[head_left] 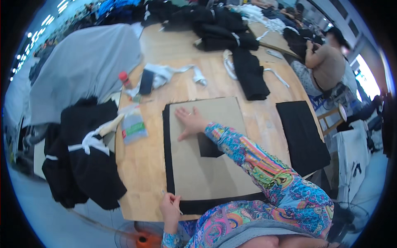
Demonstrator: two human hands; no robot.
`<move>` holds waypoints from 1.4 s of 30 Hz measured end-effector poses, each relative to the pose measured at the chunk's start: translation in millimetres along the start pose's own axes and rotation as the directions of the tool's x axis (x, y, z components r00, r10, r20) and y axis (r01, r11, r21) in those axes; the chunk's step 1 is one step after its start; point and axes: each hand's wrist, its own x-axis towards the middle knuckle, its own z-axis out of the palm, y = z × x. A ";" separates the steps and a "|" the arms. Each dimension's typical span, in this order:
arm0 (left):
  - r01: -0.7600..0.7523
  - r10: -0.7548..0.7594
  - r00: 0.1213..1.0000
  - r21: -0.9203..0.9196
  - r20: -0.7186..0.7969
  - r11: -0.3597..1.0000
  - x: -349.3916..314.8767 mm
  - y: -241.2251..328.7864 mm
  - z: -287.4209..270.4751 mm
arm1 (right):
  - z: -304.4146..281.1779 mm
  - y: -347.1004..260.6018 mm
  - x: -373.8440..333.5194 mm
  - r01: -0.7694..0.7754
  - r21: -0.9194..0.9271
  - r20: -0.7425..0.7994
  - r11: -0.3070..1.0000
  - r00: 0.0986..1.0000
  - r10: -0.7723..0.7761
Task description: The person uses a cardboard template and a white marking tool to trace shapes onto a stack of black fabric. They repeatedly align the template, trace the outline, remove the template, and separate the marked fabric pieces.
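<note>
A large beige board [206, 177], seemingly card, lies on black cloth [169, 165] that shows along its left and lower edges. My right hand [190, 122] is spread flat on the board's upper left part, fingers apart. Below its wrist a dark angular patch [209, 146] shows in the board, partly covered by my sleeve; I cannot tell if it is a cut-out. At the lower left corner of the cloth, my left hand [169, 207] is closed on a thin pale stick [180, 212], pencil-like; its exact kind is too small to tell.
Left of the board lie a plastic packet [133, 126], a phone [146, 82] and a red-capped bottle [124, 78]. Tied black cloth bundles [93, 144] hang at the table's left edge. Folded black cloth [302, 136] lies right. A person [328, 62] sits at the far right.
</note>
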 end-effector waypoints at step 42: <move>-0.374 0.326 0.928 0.458 0.182 0.807 141.0 80.3 75.7 | -24.9 60.8 -181.5 -0.130 0.047 0.019 0.990 0.991 0.129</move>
